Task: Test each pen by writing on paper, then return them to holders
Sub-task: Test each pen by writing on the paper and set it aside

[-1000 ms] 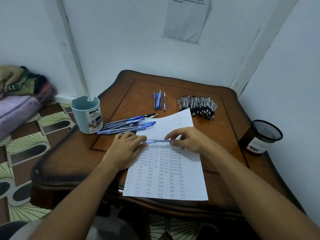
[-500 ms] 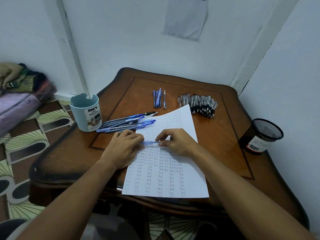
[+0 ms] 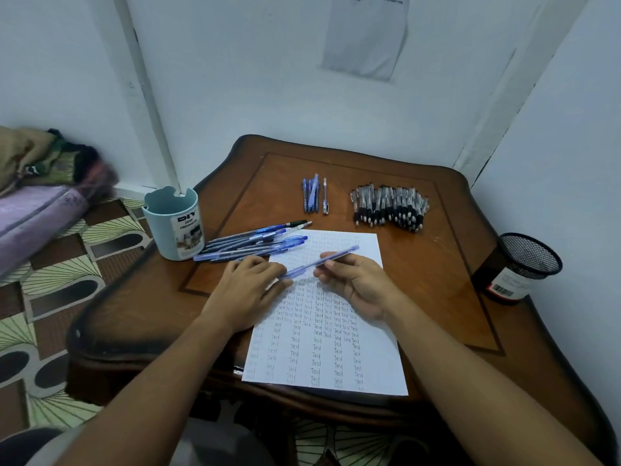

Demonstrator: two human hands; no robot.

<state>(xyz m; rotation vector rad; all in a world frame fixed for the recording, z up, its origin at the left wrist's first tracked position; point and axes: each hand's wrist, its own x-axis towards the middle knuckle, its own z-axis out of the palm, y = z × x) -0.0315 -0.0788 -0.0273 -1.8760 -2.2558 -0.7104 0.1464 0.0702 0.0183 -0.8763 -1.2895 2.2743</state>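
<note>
From my head camera: my right hand (image 3: pixel 356 284) pinches a translucent blue pen (image 3: pixel 319 262), tilted toward 2 o'clock above the paper (image 3: pixel 366 361). My left hand (image 3: pixel 248 287) lies flat with fingers straight on the sheet's left edge, fingertips touching the pen's lower end. The white sheet, covered in rows of "Test", rests on the glossy wooden counter (image 3: pixel 437 297). At 10 o'clock, a smooth teal cup (image 3: pixel 173 227) beside loose blue pens (image 3: pixel 248 243). At 3 o'clock, a black mesh holder (image 3: pixel 524 264). At 1 o'clock, a row of black-gripped pens (image 3: pixel 389 208).
</note>
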